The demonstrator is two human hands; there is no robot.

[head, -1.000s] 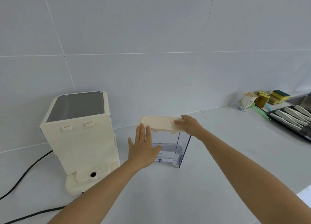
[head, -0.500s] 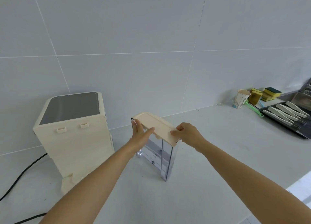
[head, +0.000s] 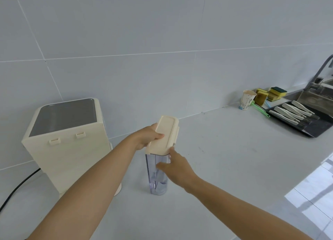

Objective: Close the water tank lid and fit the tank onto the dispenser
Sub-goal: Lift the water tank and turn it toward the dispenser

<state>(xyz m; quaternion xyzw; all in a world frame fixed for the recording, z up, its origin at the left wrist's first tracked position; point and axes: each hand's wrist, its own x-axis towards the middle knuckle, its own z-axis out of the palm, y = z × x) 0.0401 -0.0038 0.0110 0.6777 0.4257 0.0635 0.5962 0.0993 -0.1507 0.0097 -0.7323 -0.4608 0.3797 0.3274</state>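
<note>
A clear water tank [head: 158,180] with a cream lid [head: 163,135] stands upright on the white counter, its narrow end facing me. My left hand [head: 147,137] grips the lid's left edge, thumb on top. My right hand [head: 175,165] rests against the tank's right side just under the lid, fingers apart. The lid lies flat on the tank's top. The cream dispenser [head: 66,140] with a grey top stands to the left, its back with two small clips toward me. My left forearm hides most of its base.
A black power cord [head: 16,189] runs left from the dispenser. At the far right stand a paper cup [head: 247,100], sponges [head: 270,94], a green brush, a black tray of white-handled utensils [head: 299,119] and a sink with a faucet [head: 322,88]. The counter edge runs down the right.
The tank has been turned so its narrow end faces me. My right hand has dropped from the lid's edge to the tank's side. The view has shifted left.
</note>
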